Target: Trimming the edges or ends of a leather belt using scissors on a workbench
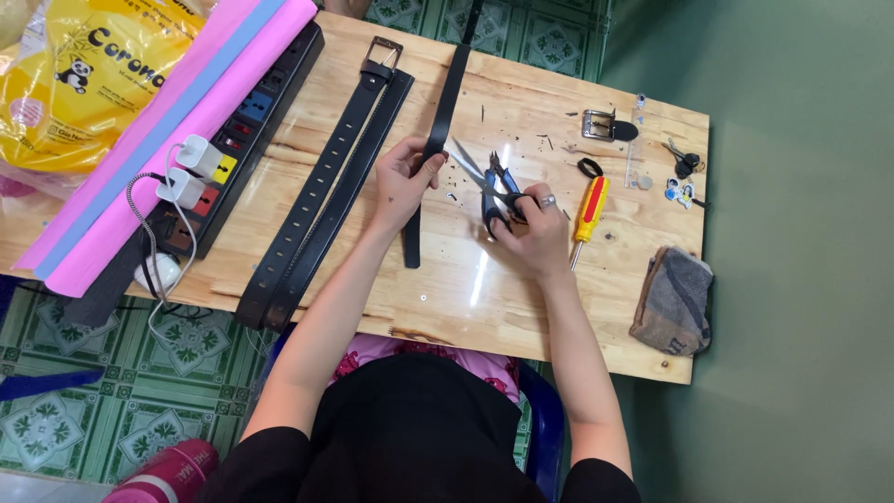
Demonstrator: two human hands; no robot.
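Belt strap [438,121], black, runs along the 12-to-6 axis at table centre. Our left hand [402,182] pinches it closed at mid-length. At 3 o'clock from the strap, our right hand [531,228] grips scissors [484,182], blades parted and pointing at 10 o'clock toward the strap edge, nearly touching.

One package in my view, at the bench's far left corner.

I see a yellow plastic bag [88,74], bulging and glossy, with dark lettering and a small black-and-white panda picture on it. It lies partly cut off by the picture's edge, just beside the pink and blue sheets [177,121] on the bench [521,307].
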